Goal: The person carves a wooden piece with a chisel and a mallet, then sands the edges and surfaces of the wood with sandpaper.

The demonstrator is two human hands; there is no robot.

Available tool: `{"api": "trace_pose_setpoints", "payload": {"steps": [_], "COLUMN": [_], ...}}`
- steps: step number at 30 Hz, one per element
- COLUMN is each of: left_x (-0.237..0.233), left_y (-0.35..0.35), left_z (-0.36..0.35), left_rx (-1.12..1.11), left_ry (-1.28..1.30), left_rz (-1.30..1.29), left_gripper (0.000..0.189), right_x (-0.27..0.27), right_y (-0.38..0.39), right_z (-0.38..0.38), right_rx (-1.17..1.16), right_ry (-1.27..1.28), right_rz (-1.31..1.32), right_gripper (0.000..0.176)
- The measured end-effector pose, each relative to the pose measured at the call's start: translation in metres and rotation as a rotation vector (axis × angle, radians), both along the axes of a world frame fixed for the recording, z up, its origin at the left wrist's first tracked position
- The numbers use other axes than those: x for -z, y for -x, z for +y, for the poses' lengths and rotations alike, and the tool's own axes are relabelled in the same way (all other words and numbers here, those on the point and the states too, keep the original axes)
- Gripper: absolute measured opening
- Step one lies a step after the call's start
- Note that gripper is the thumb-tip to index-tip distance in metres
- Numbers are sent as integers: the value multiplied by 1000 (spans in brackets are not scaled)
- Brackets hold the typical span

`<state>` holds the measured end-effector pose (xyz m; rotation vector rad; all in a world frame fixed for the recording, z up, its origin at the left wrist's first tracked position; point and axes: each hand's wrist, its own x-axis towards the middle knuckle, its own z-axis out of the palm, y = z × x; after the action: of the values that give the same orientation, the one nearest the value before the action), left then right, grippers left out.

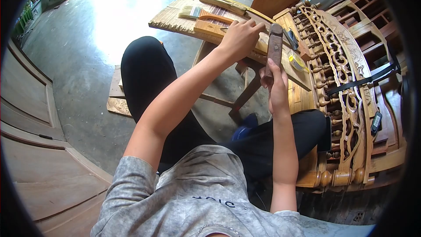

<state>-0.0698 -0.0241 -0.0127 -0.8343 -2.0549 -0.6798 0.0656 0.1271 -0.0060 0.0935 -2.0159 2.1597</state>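
Note:
Over the wooden workbench (175,9), my left hand (241,38) is closed with fingers bent down; what it holds, if anything, is hidden. Beside it on the bench lie a paintbrush (191,12) with an orange handle and a narrow wood block (209,28). My right hand (276,81) is wrapped round the lower end of a dark brown wooden bar (275,46), which stands roughly upright in view near the bench's right side. A yellow tape measure (297,61) rests just right of the bar.
A carved wooden bench (340,57) with turned spindles fills the right side, a black strap (364,81) across it. Wooden panels (33,87) stand at the left. Another wood strip (222,4) lies at the workbench's far edge. Both my knees flank the workbench's near side.

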Motion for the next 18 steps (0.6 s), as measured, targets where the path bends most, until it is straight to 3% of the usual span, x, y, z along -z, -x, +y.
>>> {"api": "trace_pose_setpoints", "payload": {"steps": [9, 18], "left_x": [5, -5], "left_y": [11, 3], "left_z": [-5, -3], "left_rx": [-29, -102], "left_ry": [72, 15], "left_rz": [4, -106], "left_gripper": [17, 13], "right_x": [4, 4], "right_y": [1, 1], "right_z": [1, -2], "right_rx": [-10, 5], "right_ry": [-20, -24], "right_rz": [-20, -3], "right_gripper": [34, 28]}}
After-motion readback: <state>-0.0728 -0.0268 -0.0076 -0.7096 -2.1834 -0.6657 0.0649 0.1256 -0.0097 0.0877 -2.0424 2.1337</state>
